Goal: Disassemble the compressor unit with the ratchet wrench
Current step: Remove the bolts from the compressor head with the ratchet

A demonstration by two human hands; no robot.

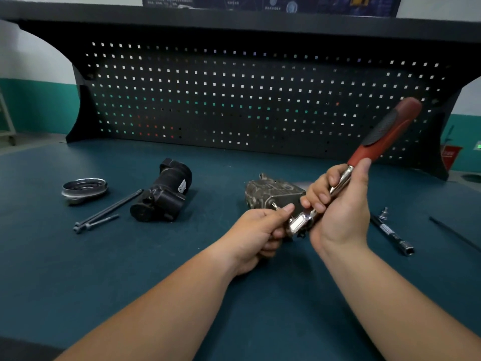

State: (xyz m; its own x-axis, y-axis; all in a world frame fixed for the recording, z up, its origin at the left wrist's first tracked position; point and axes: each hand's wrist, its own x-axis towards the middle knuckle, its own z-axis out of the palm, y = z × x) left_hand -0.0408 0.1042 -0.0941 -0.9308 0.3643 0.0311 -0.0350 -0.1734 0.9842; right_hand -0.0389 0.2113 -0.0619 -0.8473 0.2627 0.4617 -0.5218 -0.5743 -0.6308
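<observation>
- The person is holding the ratchet wrench (364,152) up off the worktop (130,269), with its chrome head low between the two hands and its red handle pointing up and to the right.
- The right hand (341,212) is clamping around the bare metal shank just below the handle, fingers curled over it.
- The left hand (257,235) is closing in a pinch at the wrench's head, thumb stretched toward it. Whether it is also holding a small bit or socket there I cannot tell.
- The grey compressor block (270,191) is lying on the worktop just behind the hands, and neither hand is gripping it.
- A black cylindrical housing (164,196) is lying well to the left, with long bolts (109,209) beside it and a round metal cap (84,188) further left, so the unit is looking partly taken apart already.
- An extension bar (393,234) and a small bit (384,213) are sitting on the worktop to the right.
- The step in hand is probably setting up the tool, either fitting or changing what sits on the drive or flipping its direction, rather than turning a fastener.
- Next, the right hand is likely needing to slide up onto the red grip for leverage. The left would then be seating the head squarely on a remaining bolt in the grey block and steadying that block against twisting.
</observation>
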